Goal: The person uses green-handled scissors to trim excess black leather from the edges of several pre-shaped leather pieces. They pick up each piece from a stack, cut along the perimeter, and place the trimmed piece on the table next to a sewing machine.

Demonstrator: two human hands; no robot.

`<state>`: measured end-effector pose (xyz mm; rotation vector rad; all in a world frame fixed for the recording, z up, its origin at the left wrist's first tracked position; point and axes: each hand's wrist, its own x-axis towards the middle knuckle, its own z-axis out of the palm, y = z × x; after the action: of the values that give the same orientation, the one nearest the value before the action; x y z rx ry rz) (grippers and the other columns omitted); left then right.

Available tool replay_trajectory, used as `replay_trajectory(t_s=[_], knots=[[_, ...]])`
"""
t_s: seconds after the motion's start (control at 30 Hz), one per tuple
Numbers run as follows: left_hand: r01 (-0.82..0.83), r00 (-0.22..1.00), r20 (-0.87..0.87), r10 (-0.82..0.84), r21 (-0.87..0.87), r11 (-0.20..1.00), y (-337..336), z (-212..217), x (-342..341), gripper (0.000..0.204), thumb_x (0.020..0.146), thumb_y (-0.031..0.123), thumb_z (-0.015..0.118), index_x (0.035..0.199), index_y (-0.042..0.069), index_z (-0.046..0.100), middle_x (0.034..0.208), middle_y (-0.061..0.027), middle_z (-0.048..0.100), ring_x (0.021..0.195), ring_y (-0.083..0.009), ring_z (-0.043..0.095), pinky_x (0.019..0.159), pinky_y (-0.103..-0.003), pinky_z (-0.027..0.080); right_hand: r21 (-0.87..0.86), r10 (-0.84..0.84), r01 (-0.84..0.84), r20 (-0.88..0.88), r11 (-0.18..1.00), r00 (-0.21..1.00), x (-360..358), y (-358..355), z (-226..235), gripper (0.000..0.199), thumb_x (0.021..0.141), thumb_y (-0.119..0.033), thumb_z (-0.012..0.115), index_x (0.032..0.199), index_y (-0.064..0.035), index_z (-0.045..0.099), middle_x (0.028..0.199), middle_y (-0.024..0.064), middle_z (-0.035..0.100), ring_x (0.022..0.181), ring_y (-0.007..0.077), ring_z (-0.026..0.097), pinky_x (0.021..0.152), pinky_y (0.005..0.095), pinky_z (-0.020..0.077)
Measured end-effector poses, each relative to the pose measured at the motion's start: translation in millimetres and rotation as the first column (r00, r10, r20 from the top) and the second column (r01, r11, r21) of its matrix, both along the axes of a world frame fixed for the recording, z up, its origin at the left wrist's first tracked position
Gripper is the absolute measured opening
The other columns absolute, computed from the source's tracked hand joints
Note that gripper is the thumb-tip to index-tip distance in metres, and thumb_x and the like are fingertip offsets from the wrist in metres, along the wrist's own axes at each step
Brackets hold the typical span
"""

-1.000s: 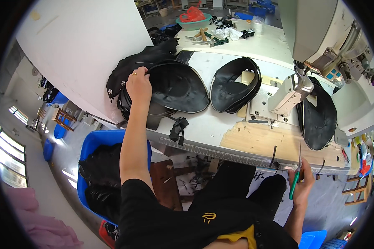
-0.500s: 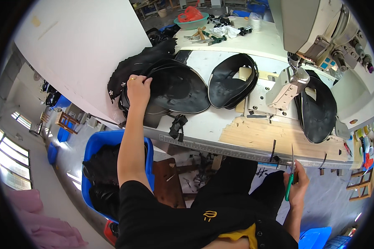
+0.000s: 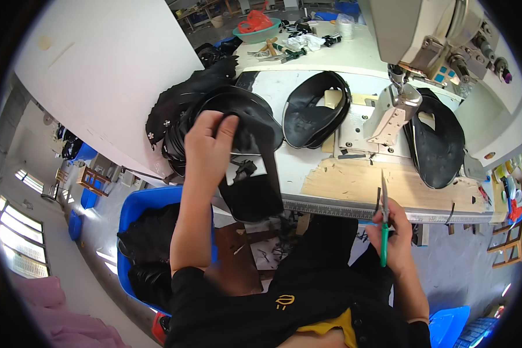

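Note:
My left hand (image 3: 207, 142) pinches a black leather-like piece (image 3: 252, 200) with a cut-out, which hangs past the table's front edge. Behind it lies a pile of similar black moulded pieces (image 3: 255, 100), partly covered by my hand. On the right, my right hand (image 3: 397, 232) holds green-handled scissors (image 3: 384, 243), blades pointing away from me over the edge. A thin black strip (image 3: 378, 200) shows beside the blades. One moulded black piece (image 3: 304, 122) rests left of the sewing machine (image 3: 391, 116); another black piece (image 3: 441, 156) sits to its right.
A metal ruler strip (image 3: 325, 210) runs along the table's front edge. Below left stands a blue bin (image 3: 124, 232) with black material, near a brown wooden stool (image 3: 232, 267). Hand tools (image 3: 278, 52) and a green basin (image 3: 255, 35) are at the back. A white panel (image 3: 98, 75) rises left.
My left hand has taken a black piece from the pile and brought it right and nearer. My right hand has moved left and slightly farther away with the scissors. The view has shifted slightly.

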<state>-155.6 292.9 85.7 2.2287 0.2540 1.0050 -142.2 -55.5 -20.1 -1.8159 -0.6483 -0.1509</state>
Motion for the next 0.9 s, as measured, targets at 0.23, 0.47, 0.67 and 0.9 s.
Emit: replay_trajectory(t_s=[0.23, 0.47, 0.67, 0.9], knots=[[0.287, 0.703, -0.068, -0.708, -0.884, 0.370, -90, -71, 24, 0.026, 0.093, 0.028, 0.053, 0.095, 0.002, 0.058, 0.072, -0.0019, 0.061, 0.052, -0.0079, 0.055, 0.043, -0.023, 0.045, 0.008, 0.080, -0.080, -0.043, 0.997, 0.996, 8, 58, 21, 0.069, 0.070, -0.001, 0.076, 0.128, -0.0056, 0.039, 0.100, 0.0036, 0.049, 0.089, 0.0121, 0.048, 0.077, 0.0248, 0.0416], [0.101, 0.592, 0.014, -0.806, -0.993, 0.057, -122, -98, 39, 0.028, 0.094, 0.031, 0.051, 0.100, 0.004, 0.058, 0.081, -0.0054, 0.064, 0.062, -0.0110, 0.061, 0.044, -0.024, 0.046, -0.084, 0.108, -0.088, 0.279, 0.993, 0.954, 17, 36, 22, 0.063, 0.060, 0.003, 0.073, 0.118, -0.0076, 0.048, 0.085, 0.0123, 0.053, 0.068, 0.0265, 0.054, 0.060, 0.0343, 0.0441], [0.208, 0.621, -0.032, -0.784, -0.957, 0.203, -126, -85, 54, 0.027, 0.093, 0.029, 0.052, 0.100, 0.002, 0.055, 0.081, -0.0059, 0.062, 0.062, -0.0129, 0.059, 0.055, -0.026, 0.049, -0.018, 0.295, -0.296, 0.143, 0.955, 0.945, 39, 41, 26, 0.055, 0.072, 0.009, 0.060, 0.122, -0.0107, 0.048, 0.086, 0.0069, 0.054, 0.072, 0.0149, 0.054, 0.066, 0.0263, 0.0446], [0.390, 0.909, 0.015, -0.417, -0.385, 0.837, -128, -50, 12, 0.021, 0.090, 0.020, 0.056, 0.097, 0.000, 0.059, 0.086, -0.0044, 0.060, 0.069, -0.0090, 0.056, 0.061, -0.023, 0.045, 0.163, 0.186, -0.152, -0.214, 0.975, 0.959, 62, 53, 58, 0.053, 0.077, 0.007, 0.059, 0.125, -0.0120, 0.046, 0.083, 0.0000, 0.051, 0.072, 0.0051, 0.049, 0.064, 0.0191, 0.0423]])
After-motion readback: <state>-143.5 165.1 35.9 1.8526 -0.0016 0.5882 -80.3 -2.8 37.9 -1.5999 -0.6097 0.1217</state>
